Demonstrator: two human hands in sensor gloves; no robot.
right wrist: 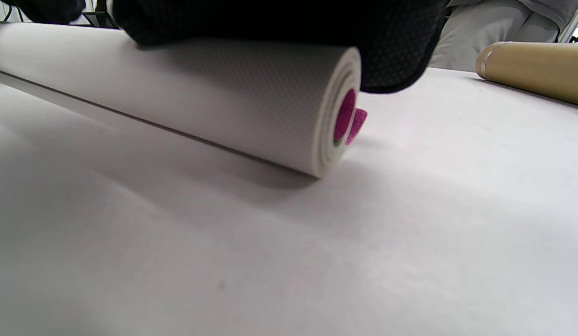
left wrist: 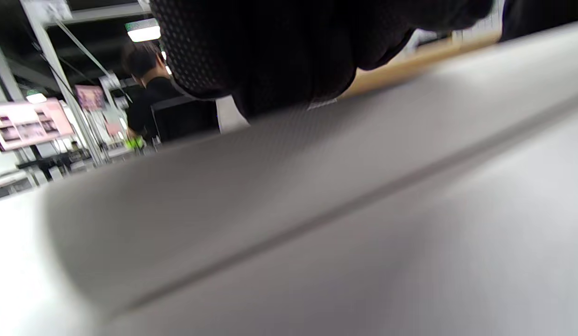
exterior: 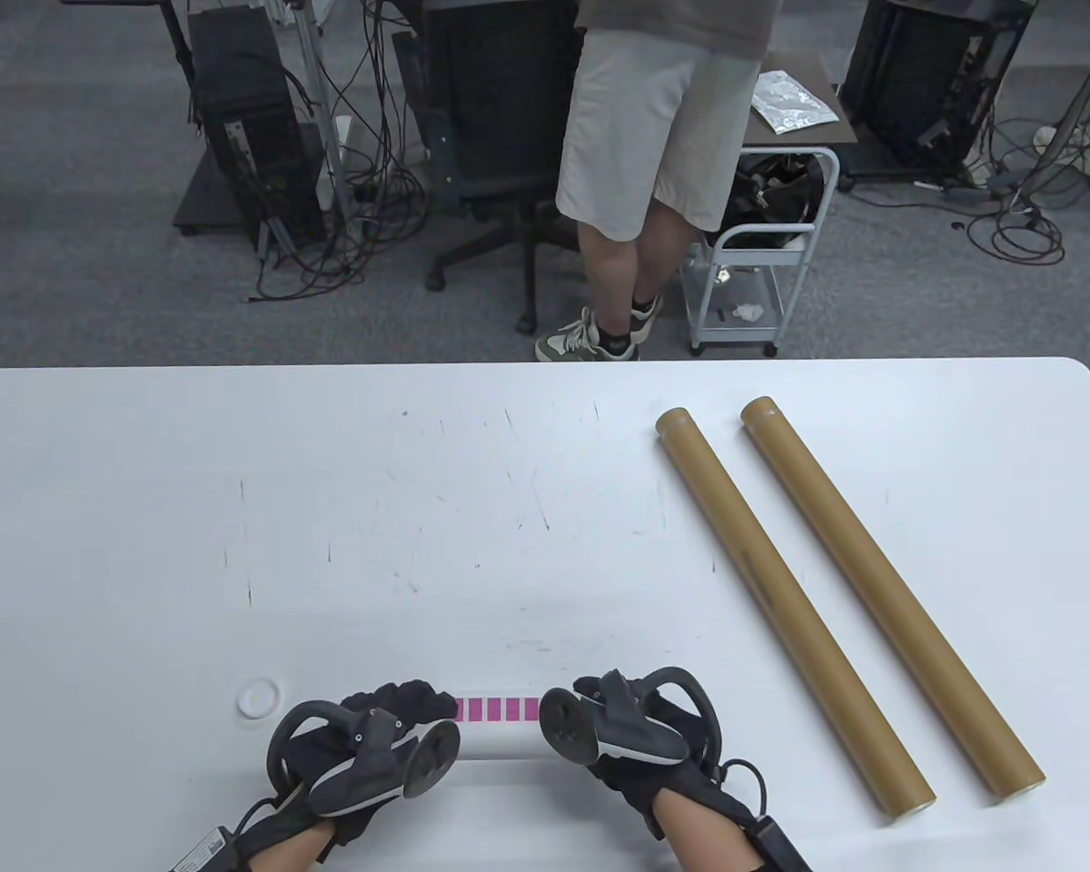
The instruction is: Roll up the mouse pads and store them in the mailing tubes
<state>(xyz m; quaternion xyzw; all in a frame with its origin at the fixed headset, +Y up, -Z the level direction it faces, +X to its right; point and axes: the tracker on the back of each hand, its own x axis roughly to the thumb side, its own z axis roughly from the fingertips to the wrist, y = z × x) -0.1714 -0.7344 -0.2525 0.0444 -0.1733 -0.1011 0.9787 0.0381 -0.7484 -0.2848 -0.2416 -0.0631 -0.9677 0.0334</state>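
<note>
A rolled white foam mouse pad with pink striped edge [exterior: 500, 727] is pressed at the white worktop's [exterior: 418, 509] near edge under the left hand [exterior: 363, 754] and the right hand [exterior: 631, 736]; whether the fingers curl cannot be told.

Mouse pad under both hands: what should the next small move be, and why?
Probably roll the mouse pad a little further away. Both hands, left hand and right hand, rest on the roll, and a magenta strip still lies unrolled ahead of it.
</note>
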